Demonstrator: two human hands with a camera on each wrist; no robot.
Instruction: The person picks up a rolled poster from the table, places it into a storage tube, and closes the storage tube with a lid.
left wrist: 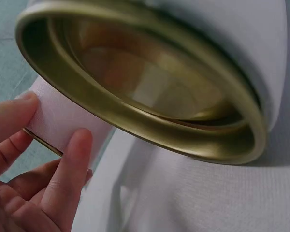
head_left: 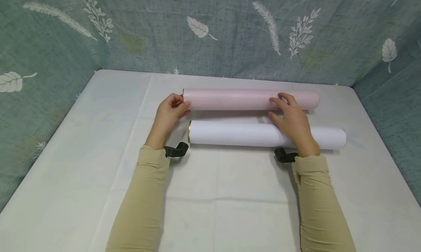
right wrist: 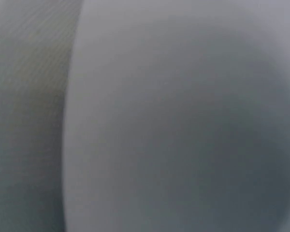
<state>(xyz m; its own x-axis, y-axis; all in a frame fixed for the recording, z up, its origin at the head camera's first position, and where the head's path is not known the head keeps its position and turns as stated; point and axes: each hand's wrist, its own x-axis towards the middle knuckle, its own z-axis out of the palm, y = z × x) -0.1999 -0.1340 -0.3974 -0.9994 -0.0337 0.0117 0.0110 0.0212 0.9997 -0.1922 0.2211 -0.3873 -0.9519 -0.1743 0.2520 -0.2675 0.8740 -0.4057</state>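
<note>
So, left to right: left hand (head_left: 169, 111) sits at the left end of the pink tube (head_left: 250, 99), thumb and fingers curled round that end, pinching it just behind the gold metal rim. In the left wrist view the fingertips (left wrist: 72, 159) press on the pale wrap of that tube, right beside its rim. The big gold-rimmed mouth (left wrist: 150, 92) filling that view belongs, I judge, to the white tube (head_left: 266, 135), which lies just nearer the person, parallel to the pink one and close beside it; a narrow gap shows between them in the head view. Both lie flat on the white cloth-covered table (head_left: 230, 193), roughly mid-table, ends staggered, white one shifted right. Right hand (head_left: 291, 120) reaches across the white tube, fingers fairly straight and laid on the pink tube's right part, not wrapped round it. The right wrist view is a blur, nothing usable.

To handle the pink tube well, I'd say: keep the left grip on the wrap and not on the thin rim, keep the right palm flat to stop rolling, and lift the wrist clear of the white tube so it isn't nudged.
</note>
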